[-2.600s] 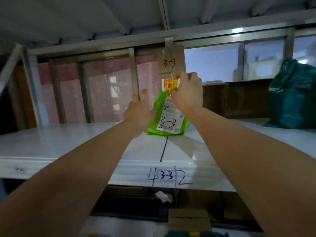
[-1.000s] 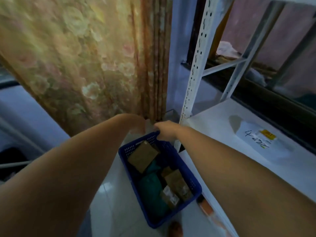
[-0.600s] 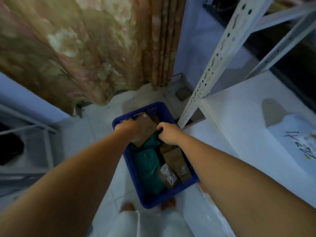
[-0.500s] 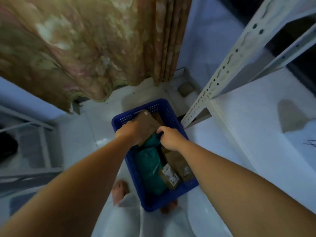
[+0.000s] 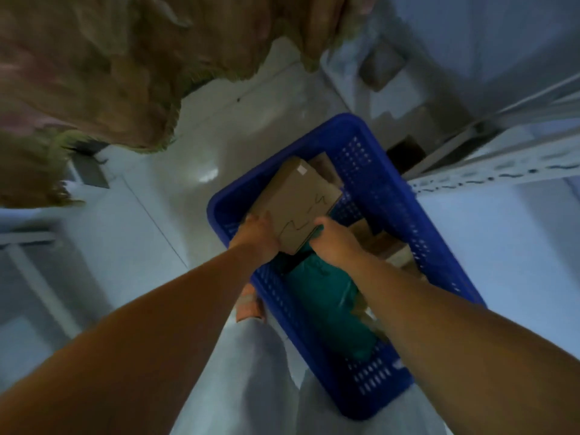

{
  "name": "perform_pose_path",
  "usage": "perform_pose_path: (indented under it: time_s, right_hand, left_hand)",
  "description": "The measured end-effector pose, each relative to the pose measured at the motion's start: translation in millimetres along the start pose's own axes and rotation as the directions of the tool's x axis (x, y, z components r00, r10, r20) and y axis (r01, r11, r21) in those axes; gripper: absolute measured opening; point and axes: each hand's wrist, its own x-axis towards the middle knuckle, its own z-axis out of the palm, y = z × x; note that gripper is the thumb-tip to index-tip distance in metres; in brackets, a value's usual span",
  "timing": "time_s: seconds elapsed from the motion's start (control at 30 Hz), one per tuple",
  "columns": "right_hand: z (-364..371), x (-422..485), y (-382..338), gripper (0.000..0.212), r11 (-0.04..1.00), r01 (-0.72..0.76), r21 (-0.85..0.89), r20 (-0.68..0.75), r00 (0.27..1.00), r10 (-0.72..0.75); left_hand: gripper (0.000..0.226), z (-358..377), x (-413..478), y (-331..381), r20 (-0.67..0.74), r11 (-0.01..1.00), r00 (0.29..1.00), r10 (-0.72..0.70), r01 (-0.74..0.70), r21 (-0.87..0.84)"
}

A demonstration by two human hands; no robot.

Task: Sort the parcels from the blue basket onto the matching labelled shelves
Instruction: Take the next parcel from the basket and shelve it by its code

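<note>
A blue perforated basket (image 5: 381, 183) stands on the floor below me. Both hands hold a flat brown cardboard parcel (image 5: 298, 199) with black handwriting, tilted up over the basket's far end. My left hand (image 5: 257, 237) grips its lower left edge. My right hand (image 5: 335, 240) grips its lower right corner. Under it in the basket lie a dark green bag parcel (image 5: 326, 306) and a few small brown boxes (image 5: 386, 249), partly hidden by my right arm.
A flowered curtain (image 5: 94, 58) hangs at the upper left above the pale tiled floor (image 5: 219, 136). A white perforated shelf post (image 5: 496, 167) and shelf frame stand at the right. My legs in light trousers (image 5: 251, 372) and a foot (image 5: 248, 302) are beside the basket.
I turned from the shelf marked 3-3 down to the basket. Both hands reached in, took hold of the brown parcel and have tilted it up since half a second ago.
</note>
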Motion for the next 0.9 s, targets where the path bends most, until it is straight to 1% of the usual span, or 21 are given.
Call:
perform_pose_path:
  time_s: [0.07, 0.13, 0.2, 0.23, 0.27, 0.33, 0.4, 0.43, 0.5, 0.53, 0.6, 0.7, 0.77, 0.83, 0.9]
  right_hand:
    - [16.9, 25.3, 7.0, 0.046, 0.999, -0.012, -0.037, 0.003, 1.000, 0.012]
    - [28.2, 44.1, 15.0, 0.044, 0.999, -0.026, -0.046, 0.012, 1.000, 0.026]
    - [36.1, 63.3, 22.9, 0.045, 0.998, -0.055, -0.029, 0.016, 0.998, 0.056]
    - [39.3, 71.8, 26.9, 0.046, 0.998, -0.067, -0.016, 0.016, 0.998, 0.067]
    - [42.7, 79.5, 30.7, 0.046, 0.997, -0.075, -0.001, 0.013, 0.997, 0.075]
    - [48.7, 93.4, 38.6, 0.047, 0.994, -0.097, 0.054, 0.006, 0.995, 0.097]
    - [54.8, 102.0, 45.3, 0.046, 0.987, -0.117, 0.109, 0.017, 0.993, 0.116]
    - [57.9, 105.8, 49.0, 0.047, 0.985, -0.120, 0.121, 0.023, 0.993, 0.118]
    - [61.9, 110.8, 58.0, 0.049, 0.982, -0.130, 0.137, 0.032, 0.991, 0.127]
    - [62.4, 111.0, 61.6, 0.049, 0.980, -0.133, 0.148, 0.031, 0.991, 0.130]
    - [61.5, 107.6, 67.9, 0.044, 0.976, -0.139, 0.170, 0.027, 0.990, 0.136]
    - [56.8, 94.4, 74.2, 0.037, 0.978, -0.127, 0.164, 0.025, 0.992, 0.124]
    - [47.8, 83.5, 75.8, 0.040, 0.982, -0.119, 0.143, 0.012, 0.993, 0.119]
    - [35.1, 73.6, 77.8, 0.043, 0.983, -0.103, 0.149, -0.010, 0.994, 0.106]
    - [21.6, 62.9, 80.9, 0.044, 0.984, -0.078, 0.158, -0.041, 0.996, 0.085]
  left_hand:
    - [0.052, -1.2, 34.3, -10.6, -0.004, 0.997, 1.000, -0.005, 0.005, -0.081]
    - [0.064, -2.3, 61.9, -13.5, 0.011, 0.980, 0.998, -0.058, 0.059, -0.192]
    - [0.072, -1.9, 88.5, -14.4, -0.006, 0.928, 0.991, -0.131, 0.120, -0.354]
    - [0.074, -0.3, 101.2, -15.5, -0.032, 0.899, 0.988, -0.153, 0.126, -0.421]
    - [0.072, 1.5, 111.9, -15.4, -0.059, 0.884, 0.985, -0.159, 0.116, -0.453]
    - [0.071, 6.2, 132.0, -18.1, -0.080, 0.870, 0.985, -0.150, 0.093, -0.484]
    - [0.083, 12.5, 147.1, -20.8, -0.040, 0.850, 0.989, -0.142, 0.101, -0.517]
    - [0.093, 16.6, 152.5, -21.3, -0.009, 0.857, 0.990, -0.138, 0.115, -0.503]
    - [0.107, 26.6, 157.2, -21.7, 0.026, 0.909, 0.989, -0.144, 0.143, -0.392]
    - [0.107, 31.9, 156.2, -21.3, 0.026, 0.935, 0.989, -0.146, 0.146, -0.322]
    - [0.097, 39.8, 145.8, -15.4, 0.007, 0.963, 0.992, -0.129, 0.127, -0.238]
    - [0.090, 47.2, 122.0, -3.7, -0.049, 0.972, 0.989, -0.136, 0.124, -0.200]
    - [0.089, 47.4, 104.1, 3.9, -0.075, 0.946, 0.983, -0.167, 0.138, -0.293]
    - [0.086, 41.9, 85.9, 13.1, -0.088, 0.893, 0.975, -0.205, 0.150, -0.423]
    - [0.085, 33.1, 66.6, 23.5, -0.103, 0.846, 0.964, -0.247, 0.163, -0.507]
